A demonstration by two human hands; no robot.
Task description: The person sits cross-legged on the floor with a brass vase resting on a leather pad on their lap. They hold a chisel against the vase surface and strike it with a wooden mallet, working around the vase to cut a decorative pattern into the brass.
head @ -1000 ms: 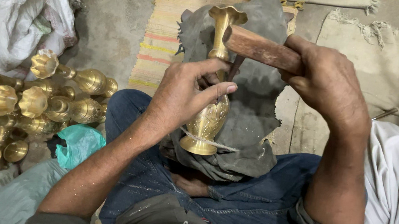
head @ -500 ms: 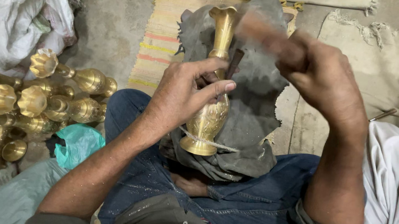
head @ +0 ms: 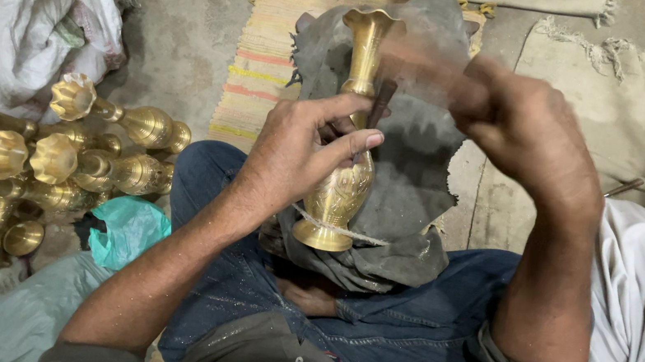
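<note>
Brass vase and punch on my lap

I see the engraved brass vase (head: 343, 184) lying on the grey cloth (head: 414, 176), flared mouth pointing away; a dark punch (head: 381, 104) touches its neck.

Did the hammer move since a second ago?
Yes. The hammer, blurred in the right hand, was beside the brass vase's neck; now it is higher, level with the vase's rim.

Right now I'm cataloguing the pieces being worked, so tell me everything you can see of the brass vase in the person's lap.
The brass vase is golden and shiny, with a flared mouth, slim neck, engraved bulbous belly and round foot. It lies tilted, mouth pointing away, on a grey cloth over the knees. The left hand steadies its belly and holds a thin dark tool against it.
</note>
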